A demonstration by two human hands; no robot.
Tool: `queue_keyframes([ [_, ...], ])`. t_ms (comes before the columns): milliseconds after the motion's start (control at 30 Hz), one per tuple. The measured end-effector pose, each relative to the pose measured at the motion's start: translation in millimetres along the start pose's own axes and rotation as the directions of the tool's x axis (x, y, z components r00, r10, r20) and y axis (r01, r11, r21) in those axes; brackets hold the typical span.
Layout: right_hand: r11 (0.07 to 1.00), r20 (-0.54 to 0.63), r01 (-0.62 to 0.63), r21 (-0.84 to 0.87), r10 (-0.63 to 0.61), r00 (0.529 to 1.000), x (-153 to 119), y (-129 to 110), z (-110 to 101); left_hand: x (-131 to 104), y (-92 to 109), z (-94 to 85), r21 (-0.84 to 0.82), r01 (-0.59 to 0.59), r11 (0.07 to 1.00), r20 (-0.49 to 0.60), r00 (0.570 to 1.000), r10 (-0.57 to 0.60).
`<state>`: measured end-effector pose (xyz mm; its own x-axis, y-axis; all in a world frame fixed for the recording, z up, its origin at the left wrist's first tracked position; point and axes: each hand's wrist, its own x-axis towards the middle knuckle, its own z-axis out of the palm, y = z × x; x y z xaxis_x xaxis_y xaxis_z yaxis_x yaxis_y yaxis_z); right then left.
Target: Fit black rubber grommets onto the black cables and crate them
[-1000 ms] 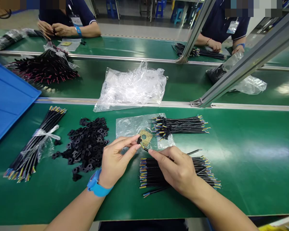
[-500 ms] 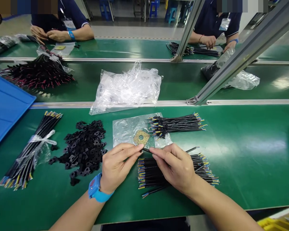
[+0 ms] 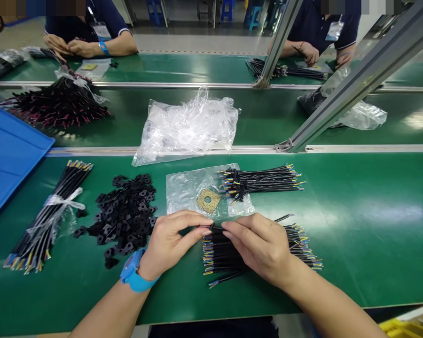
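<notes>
My left hand point(image 3: 174, 241) pinches a small black plastic clip point(image 3: 212, 227) between thumb and forefinger. My right hand point(image 3: 262, 241) is closed on a thin black cable point(image 3: 218, 229), whose near end meets the clip; the fingertips hide much of the joint. Just below my right hand lies a row of black cables point(image 3: 225, 253) with coloured wire ends. A pile of loose black clips point(image 3: 127, 220) is left of my left hand. Beyond my fingers, a yellowish sponge point(image 3: 215, 199) with a hole rests on a clear plastic bag point(image 3: 181, 188), beside cables fitted with clips point(image 3: 271, 180).
A tied cable bundle point(image 3: 42, 225) and a blue tray point(image 3: 14, 155) are at left. A crumpled clear bag point(image 3: 190, 126) lies across the metal rail. A slanted metal post point(image 3: 345, 89) rises at right. Two co-workers' hands point(image 3: 81, 48) point(image 3: 309, 54) work across the bench.
Both hands have come slightly lower, and my left wrist has shifted a little left. The clip at the cable end now shows more clearly between my left fingertips.
</notes>
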<state>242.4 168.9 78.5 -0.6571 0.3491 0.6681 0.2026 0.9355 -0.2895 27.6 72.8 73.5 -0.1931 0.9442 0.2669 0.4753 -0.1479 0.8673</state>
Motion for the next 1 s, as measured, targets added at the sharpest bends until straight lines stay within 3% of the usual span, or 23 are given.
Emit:
queue_keyframes([
  [233,0.971,0.144,-0.158,0.179,0.133,0.981,0,0,3,-2,0,8.8,0.046,-0.159,0.986,0.045,0.987,0.157],
  [467,0.884,0.296,-0.301,0.358,0.199,0.934,0,3,4,-2,2,12.8,0.011,-0.265,0.964,0.075,0.962,0.263],
  [633,0.906,0.257,-0.215,0.364,0.124,0.958,6,2,-4,-2,0,2.9,-0.128,-0.150,0.980,0.056,0.986,0.158],
  [700,0.952,0.173,-0.132,0.278,0.085,0.981,7,4,-10,0,-6,-12.1,-0.186,-0.117,0.975,-0.035,0.993,0.113],
  [767,0.989,0.068,-0.057,0.136,0.049,0.996,7,13,-17,3,-15,-33.3,-0.115,-0.100,0.988,-0.294,0.954,0.062],
  [800,0.998,0.024,-0.039,0.055,0.037,0.999,7,20,-20,5,-19,-45.1,-0.014,-0.030,0.999,-0.476,0.879,0.019],
  [833,0.999,-0.020,-0.025,-0.024,0.024,1.000,7,30,-22,6,-24,-56.7,0.086,0.053,0.995,-0.630,0.777,0.013],
  [867,0.995,-0.051,-0.029,-0.100,0.024,0.998,6,41,-23,7,-28,-67.4,0.163,0.139,0.977,-0.711,0.703,0.019],
  [900,0.985,-0.075,-0.038,-0.168,0.026,0.997,6,52,-22,8,-31,-76.4,0.240,0.205,0.949,-0.738,0.673,0.041],
  [933,0.973,-0.090,-0.044,-0.226,0.024,0.996,5,63,-21,8,-33,-83.2,0.322,0.248,0.914,-0.734,0.675,0.075],
  [1000,0.957,-0.100,-0.064,-0.281,0.037,0.994,3,81,-15,8,-36,-89.2,0.483,0.285,0.828,-0.654,0.746,0.126],
])
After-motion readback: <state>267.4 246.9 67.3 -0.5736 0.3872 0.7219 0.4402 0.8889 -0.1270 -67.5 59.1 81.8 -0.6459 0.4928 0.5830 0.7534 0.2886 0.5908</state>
